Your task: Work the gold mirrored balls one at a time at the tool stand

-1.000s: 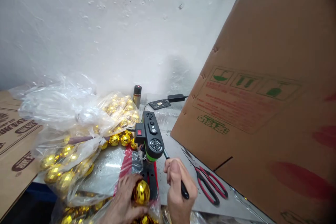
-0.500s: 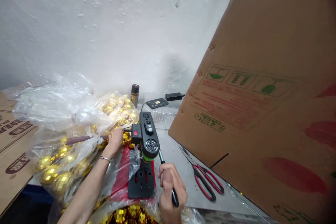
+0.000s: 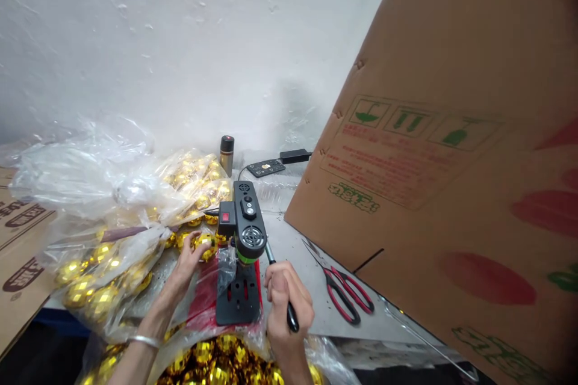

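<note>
My left hand point(image 3: 187, 258) grips a gold mirrored ball point(image 3: 206, 248) between thumb and fingers, just left of a small black bench machine point(image 3: 250, 222). The machine has round vents, a red switch point(image 3: 226, 216) on its side box and a black slotted base plate point(image 3: 238, 307). My right hand point(image 3: 289, 301) is wrapped round the black-gripped lever handle point(image 3: 293, 317) on the machine's right side. Clear plastic film point(image 3: 227, 274) and red material lie beside the base. More gold mirrored balls point(image 3: 221, 367) fill a clear bag at the near edge.
Scissors with red and black handles point(image 3: 347, 295) lie to the right. A large cardboard box point(image 3: 406, 192) leans over that side. Bagged gold balls point(image 3: 103, 301) spread leftward. Behind stand a dark-capped bottle point(image 3: 226, 156) and a black adapter point(image 3: 295, 156).
My left hand has drawn back toward me from beside the machine, and a gold ball now shows in its fingers. My right hand stays on the lever. The view has shifted slightly.
</note>
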A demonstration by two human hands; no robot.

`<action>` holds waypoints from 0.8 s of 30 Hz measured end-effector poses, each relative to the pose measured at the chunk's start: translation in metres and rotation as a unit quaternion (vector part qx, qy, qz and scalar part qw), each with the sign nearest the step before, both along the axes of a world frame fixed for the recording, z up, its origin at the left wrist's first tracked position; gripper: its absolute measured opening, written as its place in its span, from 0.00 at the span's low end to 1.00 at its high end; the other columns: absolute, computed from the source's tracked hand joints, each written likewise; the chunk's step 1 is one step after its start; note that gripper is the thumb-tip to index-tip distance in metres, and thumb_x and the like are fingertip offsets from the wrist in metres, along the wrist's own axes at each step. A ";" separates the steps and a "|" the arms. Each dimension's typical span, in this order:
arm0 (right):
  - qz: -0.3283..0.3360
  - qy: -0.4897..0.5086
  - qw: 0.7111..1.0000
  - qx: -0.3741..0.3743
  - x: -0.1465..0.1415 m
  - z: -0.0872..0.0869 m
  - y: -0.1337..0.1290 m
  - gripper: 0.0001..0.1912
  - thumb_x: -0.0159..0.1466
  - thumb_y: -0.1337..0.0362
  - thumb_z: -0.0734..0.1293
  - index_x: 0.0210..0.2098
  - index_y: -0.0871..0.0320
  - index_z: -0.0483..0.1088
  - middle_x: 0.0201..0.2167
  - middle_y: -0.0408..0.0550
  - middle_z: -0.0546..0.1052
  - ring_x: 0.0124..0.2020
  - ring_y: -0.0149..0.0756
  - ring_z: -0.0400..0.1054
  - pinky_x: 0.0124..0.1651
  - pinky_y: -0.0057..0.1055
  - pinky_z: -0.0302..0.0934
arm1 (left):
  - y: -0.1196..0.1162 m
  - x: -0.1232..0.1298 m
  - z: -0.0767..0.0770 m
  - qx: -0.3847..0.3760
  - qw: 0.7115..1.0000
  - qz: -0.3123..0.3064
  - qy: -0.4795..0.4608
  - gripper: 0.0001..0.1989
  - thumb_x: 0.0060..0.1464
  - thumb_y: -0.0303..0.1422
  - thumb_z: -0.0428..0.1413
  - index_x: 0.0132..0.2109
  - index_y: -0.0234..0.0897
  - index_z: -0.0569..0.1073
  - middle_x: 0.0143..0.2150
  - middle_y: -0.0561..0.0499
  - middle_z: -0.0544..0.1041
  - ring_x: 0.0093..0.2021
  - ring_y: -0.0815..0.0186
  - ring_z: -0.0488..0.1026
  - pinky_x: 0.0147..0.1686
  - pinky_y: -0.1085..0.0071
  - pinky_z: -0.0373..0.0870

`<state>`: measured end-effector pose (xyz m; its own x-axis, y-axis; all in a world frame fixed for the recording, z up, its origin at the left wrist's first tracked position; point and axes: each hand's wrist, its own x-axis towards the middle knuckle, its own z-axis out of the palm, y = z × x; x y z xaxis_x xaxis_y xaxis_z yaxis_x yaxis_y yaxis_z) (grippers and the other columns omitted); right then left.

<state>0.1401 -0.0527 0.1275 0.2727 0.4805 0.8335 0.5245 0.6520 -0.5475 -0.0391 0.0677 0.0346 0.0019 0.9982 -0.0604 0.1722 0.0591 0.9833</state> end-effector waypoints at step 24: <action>0.005 -0.003 0.998 -0.059 0.001 0.019 -0.005 0.17 0.77 0.73 0.57 0.32 0.52 0.57 0.26 0.36 0.61 0.27 0.25 0.59 0.31 0.24 0.56 | -0.063 0.046 -0.075 0.153 0.983 -0.031 0.094 0.30 0.60 0.50 0.61 0.63 0.38 0.72 0.63 0.35 0.81 0.63 0.40 0.78 0.63 0.40 0.75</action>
<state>0.1409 -0.0580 0.1463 0.2620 0.5783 0.7726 0.5215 0.5888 -0.6175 0.0070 0.0045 -0.0407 0.0802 0.9682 0.2370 0.3473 -0.2500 0.9038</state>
